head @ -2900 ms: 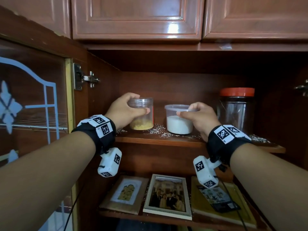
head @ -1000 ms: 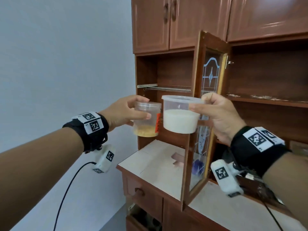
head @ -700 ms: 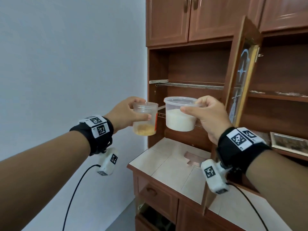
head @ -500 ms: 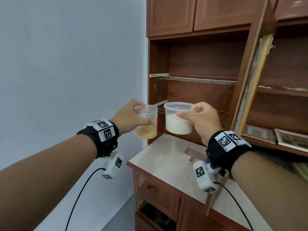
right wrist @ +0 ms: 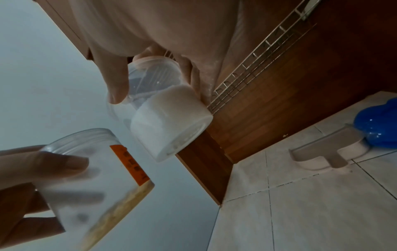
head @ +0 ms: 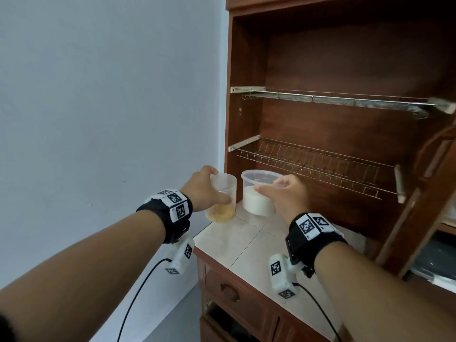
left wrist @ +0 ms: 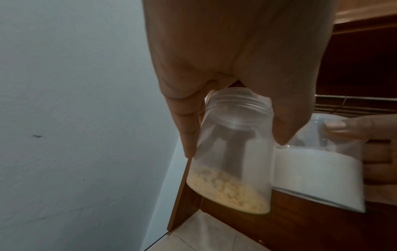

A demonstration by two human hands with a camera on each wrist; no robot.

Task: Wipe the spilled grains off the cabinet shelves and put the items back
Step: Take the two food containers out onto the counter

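Observation:
My left hand [head: 207, 187] grips a clear jar [head: 223, 197] with yellow grains at its bottom, fingers round its upper wall; the same jar [left wrist: 232, 152] fills the left wrist view and shows an orange label in the right wrist view [right wrist: 101, 178]. My right hand [head: 283, 193] holds a lidded clear tub of white grains [head: 257, 191] by its rim. Both containers [right wrist: 169, 118] hang just above the far left corner of the tiled counter [head: 237, 245], side by side.
Two wire racks [head: 320, 166] cross the open cabinet bay above the counter. A blue object [right wrist: 378, 129] and a beige scraper-like tool [right wrist: 326, 149] lie on the tiles to the right. The open glass door [head: 419, 206] stands at the right. A grey wall is at the left.
Both hands lifted the jar and tub off the grain-strewn shelf, carried them left past the open door, and have lowered them toward the tiled counter corner.

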